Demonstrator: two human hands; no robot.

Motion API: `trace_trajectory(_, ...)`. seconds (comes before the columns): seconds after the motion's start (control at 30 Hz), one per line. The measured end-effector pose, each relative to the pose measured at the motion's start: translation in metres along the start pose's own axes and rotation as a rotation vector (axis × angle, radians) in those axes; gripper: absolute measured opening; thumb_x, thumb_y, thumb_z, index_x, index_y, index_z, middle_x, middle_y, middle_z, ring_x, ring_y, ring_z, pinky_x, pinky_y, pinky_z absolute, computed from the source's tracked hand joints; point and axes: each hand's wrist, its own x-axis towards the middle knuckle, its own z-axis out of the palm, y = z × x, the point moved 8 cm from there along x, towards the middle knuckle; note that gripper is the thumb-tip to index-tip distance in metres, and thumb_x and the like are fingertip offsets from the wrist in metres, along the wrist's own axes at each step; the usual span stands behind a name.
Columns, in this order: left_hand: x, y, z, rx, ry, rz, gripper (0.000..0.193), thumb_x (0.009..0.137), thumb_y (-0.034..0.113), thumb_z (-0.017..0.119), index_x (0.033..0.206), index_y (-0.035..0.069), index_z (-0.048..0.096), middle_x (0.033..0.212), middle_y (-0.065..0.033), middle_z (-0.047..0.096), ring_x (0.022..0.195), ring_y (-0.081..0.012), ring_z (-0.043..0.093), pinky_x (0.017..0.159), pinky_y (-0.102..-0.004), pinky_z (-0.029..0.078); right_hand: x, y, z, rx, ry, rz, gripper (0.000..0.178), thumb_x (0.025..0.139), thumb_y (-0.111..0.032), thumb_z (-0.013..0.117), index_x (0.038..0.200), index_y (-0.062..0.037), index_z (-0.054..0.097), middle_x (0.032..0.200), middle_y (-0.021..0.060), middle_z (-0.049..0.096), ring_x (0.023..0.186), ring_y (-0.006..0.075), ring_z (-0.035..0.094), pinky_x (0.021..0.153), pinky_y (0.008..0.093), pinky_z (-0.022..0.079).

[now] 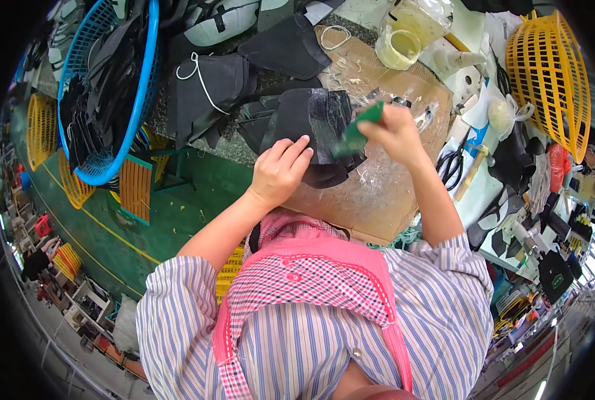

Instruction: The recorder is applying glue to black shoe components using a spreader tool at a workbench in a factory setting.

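My left hand point(281, 170) lies with its fingers stretched out on a fanned stack of black sheet pieces point(294, 123), near its front edge. My right hand point(396, 135) grips a green flat scraper point(354, 139), partly smeared by motion, over the stack's right side. A shiny, whitish wet-looking band point(324, 110) runs along that side of the top pieces. Beneath lies a brown cardboard sheet point(387, 200) with pale smears. Farther back stands a cloudy plastic jug point(404, 43) with yellowish stuff in it.
More black pieces point(207, 97) with a white cord lie to the left. A blue basket point(152, 67) full of black pieces stands beyond them. At the right are black scissors point(452, 167), a wooden-handled tool point(471, 177) and a yellow basket point(547, 77).
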Motion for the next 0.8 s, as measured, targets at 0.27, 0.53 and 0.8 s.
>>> trace_trajectory(0.27, 0.013, -0.008, -0.002, -0.059, 0.003, -0.070, 0.019, 0.057, 0.005, 0.057, 0.076, 0.004, 0.058, 0.090, -0.0058, 0.060, 0.072, -0.0202, 0.055, 0.059, -0.0285, 0.047, 0.007, 0.004, -0.011, -0.101, 0.194, 0.060, 0.011, 0.073, -0.010, 0.061, 0.076, -0.0010, 0.056, 0.063, 0.0022, 0.058, 0.050, 0.0077, 0.050, 0.045, 0.0203, 0.039)
trace_trajectory(0.53, 0.071, -0.135, -0.002, -0.895, -0.152, -0.841, 0.012, 0.066, 0.012, 0.066, 0.067, 0.001, 0.061, 0.061, -0.0008, 0.058, 0.056, -0.0072, 0.053, 0.050, -0.0232, 0.043, -0.012, 0.033, -0.107, 0.411, 0.656, -0.151, 0.010, 0.078, -0.010, 0.058, 0.076, -0.0013, 0.054, 0.067, 0.0044, 0.057, 0.055, 0.0091, 0.050, 0.050, 0.0211, 0.040)
trace_trajectory(0.8, 0.140, -0.163, -0.010, 0.359, 0.080, -0.130, 0.054, 0.054, 0.050, 0.066, 0.080, 0.004, 0.058, 0.082, -0.0119, 0.055, 0.083, -0.0285, 0.051, 0.072, -0.0382, 0.041, 0.044, 0.119, -0.143, -0.223, 0.633, -0.186, 0.017, 0.074, -0.004, 0.051, 0.089, 0.0012, 0.058, 0.084, 0.0089, 0.058, 0.084, 0.0201, 0.055, 0.072, 0.0292, 0.043)
